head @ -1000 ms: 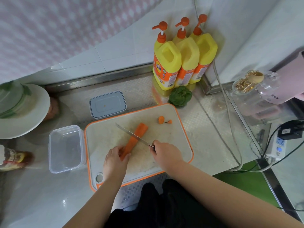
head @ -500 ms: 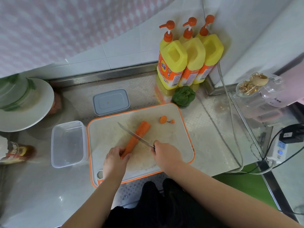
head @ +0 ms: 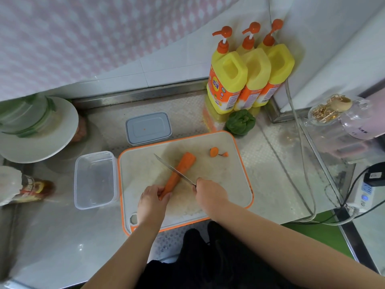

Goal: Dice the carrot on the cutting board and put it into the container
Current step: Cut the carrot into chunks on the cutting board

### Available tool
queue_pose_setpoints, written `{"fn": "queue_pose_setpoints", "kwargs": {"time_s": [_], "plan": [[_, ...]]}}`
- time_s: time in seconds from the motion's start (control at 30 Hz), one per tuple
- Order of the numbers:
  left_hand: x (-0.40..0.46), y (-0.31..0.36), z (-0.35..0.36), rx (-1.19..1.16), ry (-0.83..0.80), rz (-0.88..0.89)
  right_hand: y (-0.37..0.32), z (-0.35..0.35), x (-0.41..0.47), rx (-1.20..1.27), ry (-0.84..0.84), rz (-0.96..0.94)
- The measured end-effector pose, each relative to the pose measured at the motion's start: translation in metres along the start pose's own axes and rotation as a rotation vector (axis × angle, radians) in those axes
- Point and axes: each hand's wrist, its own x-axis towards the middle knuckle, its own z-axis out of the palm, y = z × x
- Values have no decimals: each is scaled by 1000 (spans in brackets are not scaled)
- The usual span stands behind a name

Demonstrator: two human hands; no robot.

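Head: soap bottles (head: 227, 80) carry orange labels (text illegible).

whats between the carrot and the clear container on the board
Head view: only bare cutting board lies between the carrot and the clear container, apart from the knife tip.

3 soap btls (head: 248, 80), green pepper (head: 240, 122)

- Open board surface (head: 143, 170) left of the knife (head: 174, 171), toward the container (head: 94, 180).
- Lid (head: 148, 127) just behind the board.
- Bottles (head: 245, 76) and green vegetable (head: 240, 122) crowding the far right corner.
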Motion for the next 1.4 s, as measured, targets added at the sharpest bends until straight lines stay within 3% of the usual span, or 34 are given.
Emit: {"fn": "queue_pose_setpoints", "kwargs": {"time_s": [0.2, 0.5, 0.7, 0.87, 1.03, 1.4], "plan": [[-3, -1, 0, -5, 7, 25, 3, 5, -1, -3, -5, 5], [-1, -17, 0, 162, 72, 328, 14, -7, 2, 82, -33, 6], [2, -15, 5, 53, 137, 281, 14, -5, -11, 36, -100, -42], [3, -23, 15, 248, 230, 587, 13, -1, -19, 44, -131, -54], [1, -29, 23, 261, 206, 719, 10, 1, -20, 29, -125, -50], [-1, -27, 32, 229, 279, 706, 7, 7, -21, 31, -151, -53]]}}
